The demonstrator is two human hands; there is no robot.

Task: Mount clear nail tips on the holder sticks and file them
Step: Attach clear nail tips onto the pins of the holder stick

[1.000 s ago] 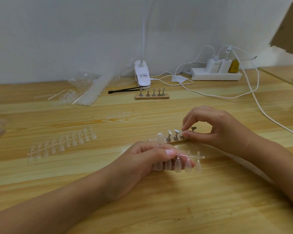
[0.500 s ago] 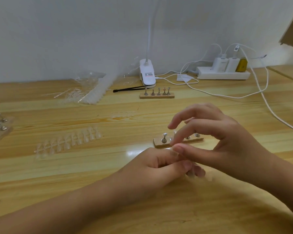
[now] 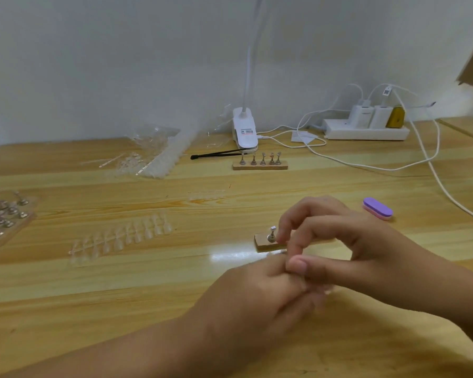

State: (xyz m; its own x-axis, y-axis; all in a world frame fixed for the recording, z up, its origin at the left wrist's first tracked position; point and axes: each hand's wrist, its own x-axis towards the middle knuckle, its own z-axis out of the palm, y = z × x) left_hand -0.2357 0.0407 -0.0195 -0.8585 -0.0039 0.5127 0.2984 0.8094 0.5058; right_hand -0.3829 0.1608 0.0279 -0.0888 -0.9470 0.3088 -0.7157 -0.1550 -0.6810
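- Wooden table, everything sits on it.
- Left hand low centre, fingers curled toward the right hand. The fingertips are hidden, so I can't tell what it holds. There's a pale blur just under them, maybe tips, not sure.
- Right hand just above it, thumb and forefinger brought together right at the left fingertips. It looks like a pinch, but what's between them is hidden, so can't tell.
- Power strip at the back right, with white cables.
- Sheet of clear nail tips lies flat, well left of the hands.
- Far wooden base with five sticks, near the lamp clip.
- Near wooden base just behind the hands, partly hidden by the right fingers.
- Purple file block right of the hands, untouched.
- One holder stick upright on the near base, head looks bare.
- Handling guess: tips are very light, thin, springy and slick, so they flick away easily. Hold each by its side edges and press it gently onto the stick head. File lightly, steadying the stick.
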